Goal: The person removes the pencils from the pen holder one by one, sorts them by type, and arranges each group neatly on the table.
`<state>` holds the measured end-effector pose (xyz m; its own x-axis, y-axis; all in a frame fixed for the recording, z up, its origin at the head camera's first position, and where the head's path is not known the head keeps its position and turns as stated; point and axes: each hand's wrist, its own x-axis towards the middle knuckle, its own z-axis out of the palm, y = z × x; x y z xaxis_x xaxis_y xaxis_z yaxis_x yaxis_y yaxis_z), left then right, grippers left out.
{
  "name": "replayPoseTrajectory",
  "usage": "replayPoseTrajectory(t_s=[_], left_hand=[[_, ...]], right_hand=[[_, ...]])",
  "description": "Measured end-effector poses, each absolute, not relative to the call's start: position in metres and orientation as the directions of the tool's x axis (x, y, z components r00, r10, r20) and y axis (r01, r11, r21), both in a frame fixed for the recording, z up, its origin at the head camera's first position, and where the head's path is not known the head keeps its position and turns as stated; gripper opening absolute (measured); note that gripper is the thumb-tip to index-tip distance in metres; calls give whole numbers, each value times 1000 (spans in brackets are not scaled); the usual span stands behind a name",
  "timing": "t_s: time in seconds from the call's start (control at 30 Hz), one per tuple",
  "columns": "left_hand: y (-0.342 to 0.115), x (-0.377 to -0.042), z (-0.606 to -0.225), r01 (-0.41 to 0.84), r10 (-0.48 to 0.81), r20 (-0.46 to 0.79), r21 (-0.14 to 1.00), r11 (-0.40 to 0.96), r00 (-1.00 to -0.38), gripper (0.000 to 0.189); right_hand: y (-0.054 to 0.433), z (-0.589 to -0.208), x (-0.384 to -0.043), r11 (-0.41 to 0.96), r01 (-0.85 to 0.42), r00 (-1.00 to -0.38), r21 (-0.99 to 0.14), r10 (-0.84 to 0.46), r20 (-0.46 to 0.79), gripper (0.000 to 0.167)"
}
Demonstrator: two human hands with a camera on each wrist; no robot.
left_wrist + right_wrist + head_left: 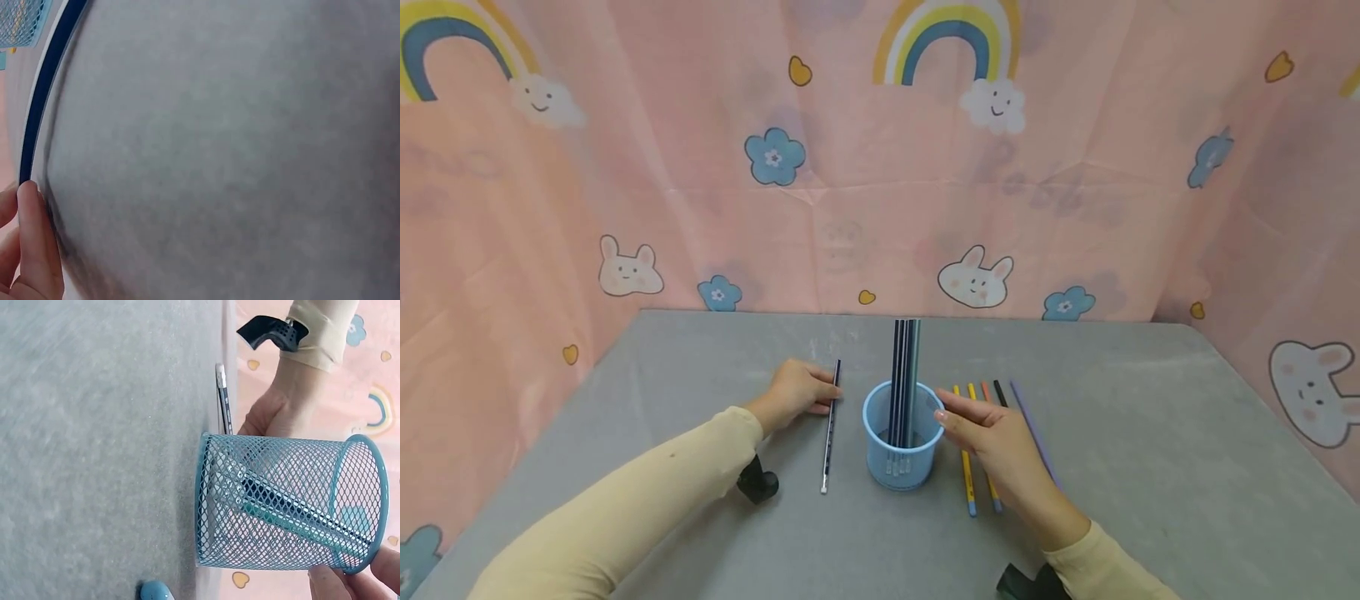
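Note:
In the head view, my left hand (793,389) pinches a dark blue pencil (830,433) near its far end. The pencil lies along the table, its white eraser end toward me. Up close in the left wrist view, fingertips (30,197) touch the same pencil (44,94). My right hand (1003,446) grips the rim of a light blue mesh pen cup (901,473) from the right side. Several dark pencils (901,367) and a green one stand in the cup, eraser ends down. The right wrist view shows thumb and fingers at the rim of the cup (275,550).
Right of the cup, partly behind my right hand, lie two yellow pencils (967,475), an orange one, a black one (1000,393) and a purple one (1033,429). The grey table (1150,467) ends at a pink patterned cloth (850,225). Black mounts (758,483) sit at both wrists.

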<state>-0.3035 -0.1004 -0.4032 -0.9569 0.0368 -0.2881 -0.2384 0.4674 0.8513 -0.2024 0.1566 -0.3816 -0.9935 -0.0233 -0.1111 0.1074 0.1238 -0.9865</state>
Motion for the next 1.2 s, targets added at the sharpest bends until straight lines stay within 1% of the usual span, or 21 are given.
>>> replayPoseTrajectory(t_s=[0.27, 0.47, 0.83, 1.03, 1.2], left_hand=[[-97, -302, -407, -238, 21, -274, 869, 434, -962, 29], [-93, -303, -407, -237, -21, -256, 856, 459, -967, 28], [-84, -301, -405, -170, -41, -181, 793, 585, -983, 18], [-84, -300, -402, -120, -20, -135, 792, 599, -991, 12], [-83, -295, -383, -33, 16, -52, 810, 585, -999, 13]], right_hand=[[156, -381, -202, 130, 106, -994, -986, -10, -109, 40], [156, -381, -202, 126, 108, -994, -986, -9, -110, 40], [157, -380, -201, 119, 102, -994, -988, -18, -105, 40], [157, -380, -202, 115, 108, -994, -987, -10, -110, 39], [157, -381, -201, 117, 108, -994, -987, -11, -110, 39]])
